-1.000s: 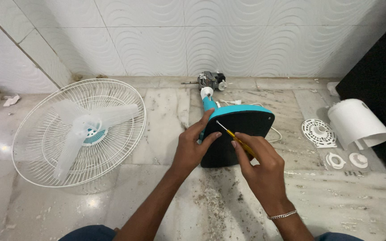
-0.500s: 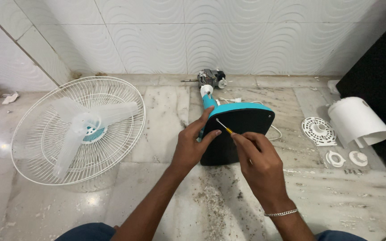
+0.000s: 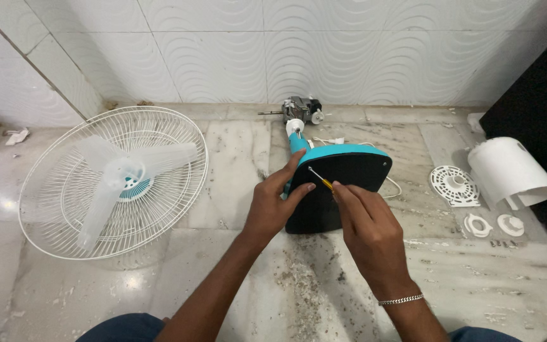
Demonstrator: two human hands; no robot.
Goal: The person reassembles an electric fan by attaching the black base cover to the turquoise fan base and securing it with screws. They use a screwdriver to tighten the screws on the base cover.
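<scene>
A teal fan base (image 3: 349,174) stands on its edge on the marble floor, its black underside facing me. My left hand (image 3: 273,206) grips its left edge, thumb on the black face. My right hand (image 3: 367,231) is shut on a yellow-handled screwdriver (image 3: 320,179) whose tip touches the upper left of the black underside. The teal neck leads back to the bare fan motor (image 3: 302,111) by the wall.
A white fan guard with translucent blades (image 3: 112,180) lies at left. At right lie a white motor cover (image 3: 511,171), a round vented plate (image 3: 454,185) and two small white rings (image 3: 494,225). A white cord (image 3: 395,187) trails behind the base. Grit covers the floor near me.
My right hand has slid up along the screwdriver, hiding most of the yellow handle. The tip stays on the same spot of the underside. My left hand has not moved.
</scene>
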